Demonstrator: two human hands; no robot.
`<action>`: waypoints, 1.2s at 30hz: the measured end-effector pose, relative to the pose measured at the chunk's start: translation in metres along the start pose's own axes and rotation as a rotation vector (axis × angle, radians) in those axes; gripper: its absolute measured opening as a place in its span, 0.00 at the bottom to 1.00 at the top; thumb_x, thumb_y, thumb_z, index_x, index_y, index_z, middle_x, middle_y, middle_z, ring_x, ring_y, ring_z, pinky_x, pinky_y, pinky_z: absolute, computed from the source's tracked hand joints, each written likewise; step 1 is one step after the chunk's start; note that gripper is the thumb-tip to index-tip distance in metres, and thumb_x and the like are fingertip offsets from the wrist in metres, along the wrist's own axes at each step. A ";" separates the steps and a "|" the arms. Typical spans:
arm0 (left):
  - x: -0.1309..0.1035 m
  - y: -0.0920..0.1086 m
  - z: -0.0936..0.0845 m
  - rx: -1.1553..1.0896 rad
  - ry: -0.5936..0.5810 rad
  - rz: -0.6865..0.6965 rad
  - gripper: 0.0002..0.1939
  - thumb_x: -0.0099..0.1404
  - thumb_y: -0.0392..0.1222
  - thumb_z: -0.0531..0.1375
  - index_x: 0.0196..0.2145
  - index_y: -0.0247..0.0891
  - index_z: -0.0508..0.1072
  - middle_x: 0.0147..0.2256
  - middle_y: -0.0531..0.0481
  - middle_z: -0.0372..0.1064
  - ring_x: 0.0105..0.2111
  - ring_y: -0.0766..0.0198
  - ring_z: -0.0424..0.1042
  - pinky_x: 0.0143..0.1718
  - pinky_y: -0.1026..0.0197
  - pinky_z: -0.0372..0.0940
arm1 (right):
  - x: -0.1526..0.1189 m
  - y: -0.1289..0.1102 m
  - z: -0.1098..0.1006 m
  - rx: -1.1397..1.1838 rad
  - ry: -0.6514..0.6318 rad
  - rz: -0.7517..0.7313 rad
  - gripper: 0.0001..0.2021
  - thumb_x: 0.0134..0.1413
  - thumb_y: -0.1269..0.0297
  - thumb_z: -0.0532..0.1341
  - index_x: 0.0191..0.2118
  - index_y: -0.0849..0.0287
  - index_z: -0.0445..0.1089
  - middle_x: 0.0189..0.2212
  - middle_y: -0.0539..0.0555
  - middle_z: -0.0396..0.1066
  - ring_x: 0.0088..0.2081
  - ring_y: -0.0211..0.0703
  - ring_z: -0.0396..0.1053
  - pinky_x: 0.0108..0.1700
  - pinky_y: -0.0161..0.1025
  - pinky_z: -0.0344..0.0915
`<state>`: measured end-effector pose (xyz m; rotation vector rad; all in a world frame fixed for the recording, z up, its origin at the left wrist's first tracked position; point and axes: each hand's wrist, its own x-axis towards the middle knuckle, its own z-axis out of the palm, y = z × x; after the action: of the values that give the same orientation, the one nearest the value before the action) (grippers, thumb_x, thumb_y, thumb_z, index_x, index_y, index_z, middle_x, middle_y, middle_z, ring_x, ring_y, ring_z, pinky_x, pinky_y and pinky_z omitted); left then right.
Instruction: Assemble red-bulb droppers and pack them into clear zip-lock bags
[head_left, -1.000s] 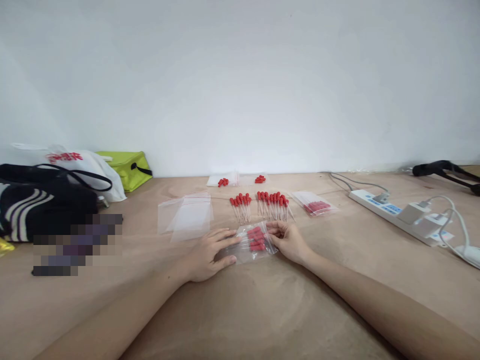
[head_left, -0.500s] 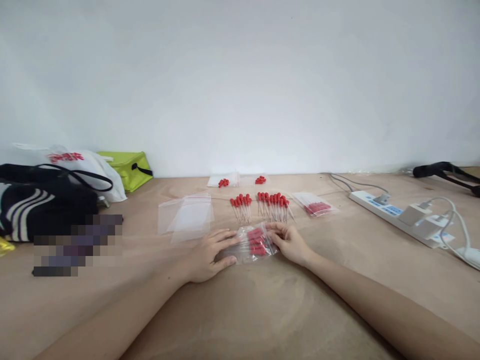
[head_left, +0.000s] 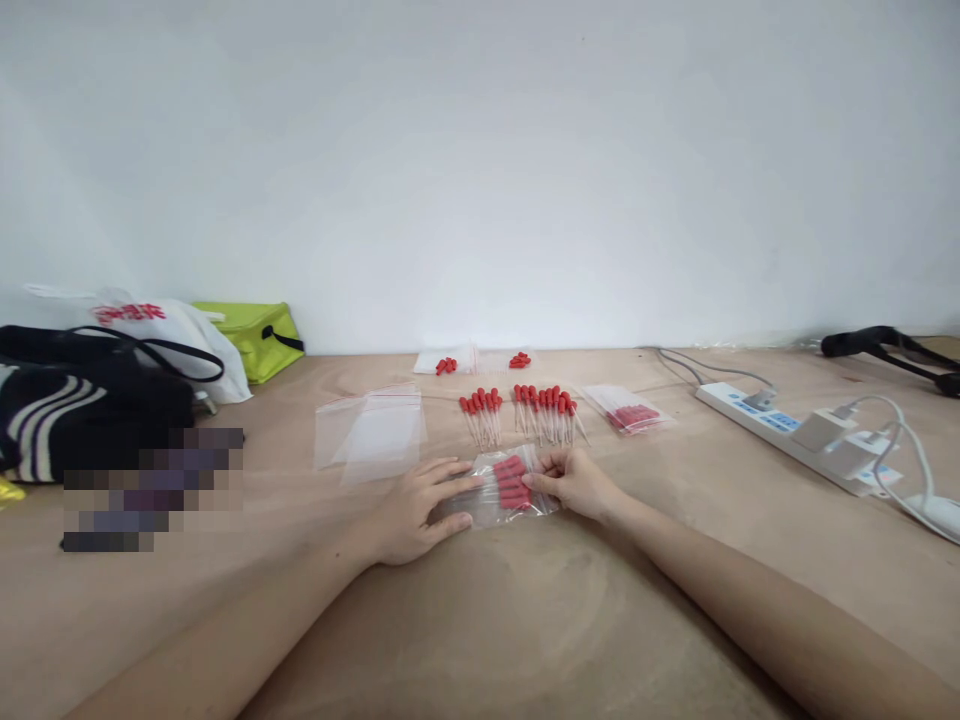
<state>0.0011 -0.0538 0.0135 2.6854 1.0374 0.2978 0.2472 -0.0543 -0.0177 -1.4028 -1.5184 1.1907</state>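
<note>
A clear zip bag [head_left: 487, 508] with several red-topped droppers [head_left: 514, 483] inside lies flat on the table in front of me. My left hand [head_left: 424, 508] rests palm down at the bag's left side, fingers spread, fingertips on the plastic. At the right edge my right hand [head_left: 574, 485] has the bag between thumb and fingers, the thumb on top near the red bulbs. Just beyond are two groups of loose droppers, a smaller one [head_left: 481, 415] and a larger one [head_left: 547, 412]. A filled bag [head_left: 628, 412] lies to their right, flat clear bags [head_left: 384, 430] to their left.
Two small piles of red bulbs [head_left: 446, 366] [head_left: 520, 360] lie on bags near the wall. A power strip [head_left: 787, 435] with cables is on the right. Black fabric [head_left: 97, 410], a white bag [head_left: 202, 350] and a green bag [head_left: 255, 335] fill the left side.
My right thumb has moved left onto the bag, closer to the red bulbs. My left hand has barely moved.
</note>
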 end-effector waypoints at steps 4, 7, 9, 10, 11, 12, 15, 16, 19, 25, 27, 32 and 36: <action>-0.001 0.001 -0.001 0.000 0.005 0.002 0.22 0.62 0.51 0.51 0.54 0.48 0.58 0.56 0.49 0.53 0.55 0.54 0.52 0.54 0.47 0.50 | 0.001 0.005 0.003 -0.034 0.057 -0.080 0.11 0.38 0.59 0.62 0.18 0.61 0.62 0.13 0.45 0.60 0.16 0.30 0.55 0.18 0.29 0.51; -0.001 0.003 -0.002 0.000 0.016 -0.002 0.24 0.61 0.50 0.51 0.55 0.45 0.57 0.55 0.47 0.54 0.55 0.54 0.53 0.53 0.48 0.50 | 0.002 0.009 0.004 -0.064 0.126 -0.144 0.11 0.40 0.59 0.61 0.20 0.60 0.62 0.14 0.46 0.61 0.18 0.32 0.57 0.20 0.30 0.53; -0.001 0.004 -0.003 -0.006 0.021 -0.005 0.25 0.61 0.50 0.52 0.55 0.44 0.57 0.55 0.46 0.55 0.54 0.54 0.53 0.54 0.49 0.50 | 0.003 0.010 0.005 -0.055 0.175 -0.181 0.11 0.42 0.58 0.59 0.21 0.59 0.61 0.15 0.46 0.60 0.18 0.33 0.57 0.20 0.30 0.54; -0.001 0.004 -0.003 -0.012 0.025 -0.004 0.25 0.61 0.50 0.51 0.55 0.43 0.56 0.55 0.46 0.55 0.54 0.55 0.53 0.54 0.49 0.50 | 0.003 0.011 0.005 -0.046 0.205 -0.203 0.11 0.43 0.57 0.59 0.22 0.58 0.60 0.15 0.46 0.60 0.19 0.33 0.57 0.20 0.31 0.54; -0.001 0.004 -0.003 -0.020 0.028 0.001 0.25 0.61 0.51 0.51 0.55 0.44 0.56 0.55 0.47 0.55 0.54 0.55 0.54 0.54 0.49 0.50 | 0.003 0.011 0.005 -0.036 0.235 -0.223 0.11 0.44 0.56 0.58 0.22 0.58 0.59 0.15 0.46 0.60 0.19 0.34 0.58 0.20 0.31 0.55; -0.001 0.005 -0.003 -0.029 0.034 0.006 0.25 0.61 0.51 0.51 0.55 0.44 0.56 0.55 0.47 0.55 0.54 0.55 0.54 0.54 0.50 0.50 | 0.003 0.010 0.005 -0.019 0.263 -0.235 0.12 0.45 0.55 0.57 0.23 0.57 0.58 0.16 0.46 0.60 0.18 0.34 0.58 0.19 0.31 0.55; -0.001 0.004 -0.003 -0.039 0.039 0.018 0.25 0.61 0.51 0.51 0.55 0.44 0.56 0.55 0.47 0.55 0.54 0.56 0.55 0.54 0.50 0.50 | 0.003 0.005 0.003 0.050 0.305 -0.198 0.13 0.48 0.52 0.53 0.26 0.55 0.54 0.15 0.44 0.59 0.14 0.34 0.58 0.14 0.31 0.53; -0.001 0.004 -0.003 -0.036 0.033 0.021 0.25 0.61 0.51 0.51 0.55 0.44 0.57 0.55 0.47 0.55 0.54 0.56 0.54 0.54 0.50 0.50 | 0.002 0.002 0.001 0.076 0.307 -0.172 0.13 0.48 0.51 0.53 0.27 0.55 0.53 0.15 0.43 0.59 0.12 0.33 0.57 0.12 0.30 0.50; -0.001 0.002 -0.002 -0.021 0.010 0.022 0.23 0.62 0.52 0.50 0.54 0.44 0.59 0.55 0.47 0.55 0.54 0.55 0.53 0.54 0.49 0.50 | 0.001 -0.006 -0.007 0.151 0.258 -0.088 0.16 0.43 0.51 0.58 0.30 0.56 0.54 0.14 0.41 0.60 0.10 0.31 0.56 0.09 0.28 0.47; 0.000 0.001 -0.002 -0.004 -0.014 0.011 0.22 0.62 0.52 0.50 0.53 0.46 0.61 0.55 0.49 0.55 0.55 0.55 0.52 0.54 0.49 0.50 | -0.001 -0.012 -0.022 0.318 -0.180 0.102 0.17 0.40 0.53 0.62 0.30 0.64 0.68 0.17 0.50 0.68 0.14 0.30 0.61 0.13 0.26 0.52; 0.000 0.002 -0.002 -0.004 -0.020 0.006 0.22 0.62 0.52 0.50 0.52 0.45 0.61 0.55 0.48 0.55 0.55 0.55 0.52 0.54 0.48 0.50 | -0.001 -0.009 -0.023 0.330 -0.218 0.120 0.17 0.39 0.53 0.63 0.27 0.65 0.70 0.16 0.51 0.68 0.13 0.30 0.59 0.13 0.27 0.52; -0.001 0.003 -0.002 0.001 0.010 -0.028 0.24 0.62 0.52 0.50 0.54 0.43 0.59 0.56 0.46 0.52 0.56 0.53 0.50 0.54 0.48 0.50 | 0.000 -0.011 -0.031 0.460 -0.088 -0.009 0.15 0.39 0.54 0.63 0.23 0.63 0.70 0.16 0.50 0.69 0.16 0.33 0.63 0.19 0.31 0.59; 0.000 0.000 0.001 0.042 0.078 -0.044 0.23 0.62 0.51 0.50 0.53 0.43 0.60 0.55 0.45 0.53 0.56 0.52 0.49 0.54 0.47 0.49 | 0.012 -0.011 -0.059 0.619 0.318 -0.239 0.12 0.39 0.56 0.64 0.25 0.61 0.69 0.20 0.49 0.70 0.22 0.35 0.67 0.26 0.33 0.64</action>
<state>0.0013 -0.0542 0.0126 2.7029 1.1363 0.3798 0.2977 -0.0339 0.0093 -0.9099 -0.9478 1.0961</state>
